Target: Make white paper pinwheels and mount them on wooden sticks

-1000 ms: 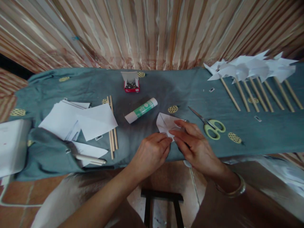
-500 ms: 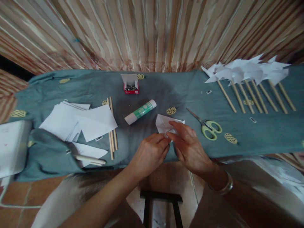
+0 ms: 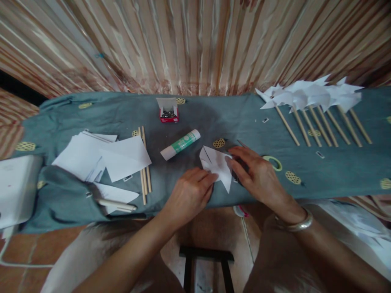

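Note:
A white paper pinwheel piece (image 3: pixel 215 160), cut and creased with pointed corners, lies near the table's front edge. My left hand (image 3: pixel 192 189) grips its lower left side, the thumb and fingers closed on the paper. At its right edge is my right hand (image 3: pixel 256 171), fingers stretched out and apart, the fingertips touching the paper's right corner. Beneath that hand lie scissors with a green handle (image 3: pixel 276 162); only one handle loop and the blade tip show. A glue stick (image 3: pixel 181 145) with a green label rests just beyond my left hand.
Finished paper pinwheels (image 3: pixel 317 95) on wooden sticks lie in a row at right. A red box (image 3: pixel 169 115) of small metal pieces stands open at the back. To the left are paper sheets (image 3: pixel 82 154), wooden sticks (image 3: pixel 145 171) and a white device (image 3: pixel 16 191).
My right hand has moved right from the paper's middle to its right edge, now partly covering the scissors. The folded paper has opened out, showing its pointed corners. The left hand stays nearly in place.

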The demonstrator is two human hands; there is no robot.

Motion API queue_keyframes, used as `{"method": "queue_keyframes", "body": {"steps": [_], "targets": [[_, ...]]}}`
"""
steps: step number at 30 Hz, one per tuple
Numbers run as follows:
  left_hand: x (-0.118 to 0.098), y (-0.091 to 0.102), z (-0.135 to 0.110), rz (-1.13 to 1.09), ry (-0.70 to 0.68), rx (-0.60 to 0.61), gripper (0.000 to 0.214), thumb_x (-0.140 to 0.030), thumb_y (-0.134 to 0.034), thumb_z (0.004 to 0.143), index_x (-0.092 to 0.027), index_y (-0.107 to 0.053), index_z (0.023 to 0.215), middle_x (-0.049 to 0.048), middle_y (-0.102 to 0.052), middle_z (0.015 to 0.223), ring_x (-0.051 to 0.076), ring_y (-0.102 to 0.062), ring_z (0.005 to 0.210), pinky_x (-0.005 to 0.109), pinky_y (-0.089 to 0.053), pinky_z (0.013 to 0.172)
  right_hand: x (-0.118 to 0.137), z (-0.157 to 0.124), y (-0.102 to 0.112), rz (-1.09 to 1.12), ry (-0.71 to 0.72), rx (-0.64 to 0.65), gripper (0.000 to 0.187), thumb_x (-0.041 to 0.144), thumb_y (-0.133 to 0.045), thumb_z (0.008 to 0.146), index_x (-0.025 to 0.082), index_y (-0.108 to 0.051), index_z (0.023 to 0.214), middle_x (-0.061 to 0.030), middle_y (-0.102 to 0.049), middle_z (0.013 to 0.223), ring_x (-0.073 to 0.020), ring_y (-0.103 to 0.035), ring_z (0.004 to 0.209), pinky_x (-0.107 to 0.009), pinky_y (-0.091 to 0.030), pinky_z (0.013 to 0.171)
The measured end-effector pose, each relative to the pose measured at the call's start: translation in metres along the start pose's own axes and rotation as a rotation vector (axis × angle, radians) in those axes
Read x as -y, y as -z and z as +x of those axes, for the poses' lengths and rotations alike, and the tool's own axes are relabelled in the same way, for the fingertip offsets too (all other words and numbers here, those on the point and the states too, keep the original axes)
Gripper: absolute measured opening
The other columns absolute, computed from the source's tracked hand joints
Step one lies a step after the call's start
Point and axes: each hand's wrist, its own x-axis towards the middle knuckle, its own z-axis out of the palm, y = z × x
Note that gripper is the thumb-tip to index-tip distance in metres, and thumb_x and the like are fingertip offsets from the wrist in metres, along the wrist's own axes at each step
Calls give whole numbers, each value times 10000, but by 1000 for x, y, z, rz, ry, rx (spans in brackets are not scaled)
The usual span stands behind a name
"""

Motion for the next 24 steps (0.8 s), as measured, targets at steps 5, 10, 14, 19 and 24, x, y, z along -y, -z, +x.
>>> {"method": "queue_keyframes", "body": {"steps": [5,10,14,19,24], "targets": [[12,14,3,80,37,35,237,-123,-544,873,-147,-649,1084,72,-691,885,219,-597,859,383,-520,784,-6,-1,4,138,-209,35,265,374,-616,848,197,-699,1028,-41,-727,781,-188,-667,625,-329,-547,608],[25,19,6,77,66,5,268,-97,-532,868,-148,-646,1106,79,-682,944,223,-587,901,409,-513,827,-9,-7,-1,344,-303,125,282,370,-655,811,189,-681,1025,-28,-728,768,-174,-670,637,-292,-532,575],[21,18,7,86,40,-90,264,-97,-516,880,-155,-636,1107,95,-657,1042,229,-574,980,412,-514,860,-5,-9,0,337,-299,148,250,353,-637,816,195,-681,1005,-17,-717,717,-171,-656,599,-287,-509,550],[0,8,5,114,-71,2,169,-275,-566,910,-148,-657,974,88,-672,942,235,-580,908,393,-513,795,1,-10,4,261,-281,148,240,329,-608,830,192,-691,1007,-12,-716,695,-164,-639,560,-280,-488,529],[-6,-2,7,197,-83,63,152,-245,-544,921,-137,-651,925,82,-670,896,232,-599,840,370,-516,729,4,-11,7,265,-249,173,218,308,-584,846,195,-696,995,-13,-722,701,-167,-653,588,-271,-490,540]]}}
